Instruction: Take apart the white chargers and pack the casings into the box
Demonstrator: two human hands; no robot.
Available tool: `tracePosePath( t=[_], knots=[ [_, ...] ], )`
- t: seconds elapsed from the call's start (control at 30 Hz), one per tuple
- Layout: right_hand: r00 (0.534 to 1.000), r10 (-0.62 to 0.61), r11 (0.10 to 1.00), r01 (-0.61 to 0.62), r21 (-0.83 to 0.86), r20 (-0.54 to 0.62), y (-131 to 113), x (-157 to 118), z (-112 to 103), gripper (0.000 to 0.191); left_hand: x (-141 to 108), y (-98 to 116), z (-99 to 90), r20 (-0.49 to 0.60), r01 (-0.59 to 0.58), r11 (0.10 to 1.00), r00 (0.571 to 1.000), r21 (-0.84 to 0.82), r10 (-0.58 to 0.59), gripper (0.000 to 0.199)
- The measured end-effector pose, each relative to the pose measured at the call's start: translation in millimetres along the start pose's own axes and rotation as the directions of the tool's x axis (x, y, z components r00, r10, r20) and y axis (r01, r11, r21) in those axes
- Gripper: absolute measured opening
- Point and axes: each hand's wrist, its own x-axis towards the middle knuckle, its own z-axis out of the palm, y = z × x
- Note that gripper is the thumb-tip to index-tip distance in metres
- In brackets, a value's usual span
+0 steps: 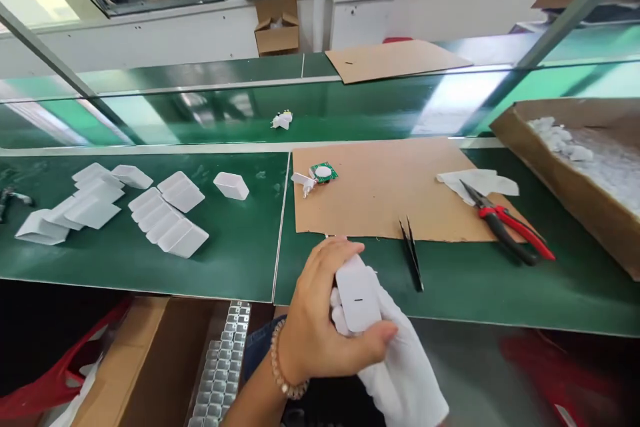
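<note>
My bare left hand (325,320), with a beaded bracelet at the wrist, grips a white rounded case (359,295) with a small dark slot. Under and behind the case is my right hand (395,347) in a white glove, its fingers folded round the case's left edge. Both hands are just off the table's front edge. Beyond them a green circuit board (323,172) with a white disc lies on a cardboard sheet (380,193). Black tweezers (411,255) and red-and-black pliers (505,223) lie to the right.
Several white cases (167,213) lie in groups on the green table (240,240) at left. An open cardboard box (575,207) of white parts stands at right. White scraps (283,120) sit on the far ledge. Below the table edge are trays of clear pieces (220,367).
</note>
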Motion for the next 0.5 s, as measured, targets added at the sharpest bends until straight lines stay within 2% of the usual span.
tracePosePath(
  t=[0.07,0.17,0.37,0.5],
  knots=[
    [1.000,0.029,0.995,-0.029,0.095,0.011,-8.5,1.0,4.5,0.049,3.5,5.2,2.2,0.004,0.067,0.992,0.998,-0.108,-0.067,0.063],
    [0.999,0.052,0.991,-0.052,0.121,0.002,-18.8,2.2,3.9,0.050,1.8,8.8,1.1,0.016,0.094,0.978,0.996,-0.187,-0.092,0.061],
    [0.997,0.077,0.977,-0.074,0.200,-0.008,-34.1,2.0,-0.9,0.053,-1.4,17.8,0.8,0.021,0.128,0.971,0.992,-0.203,-0.127,0.058],
    [0.989,0.142,0.974,-0.145,0.173,0.030,-52.0,4.9,-2.1,0.042,2.1,23.5,-3.5,0.016,0.166,0.965,0.986,-0.204,-0.166,0.045]
  ],
)
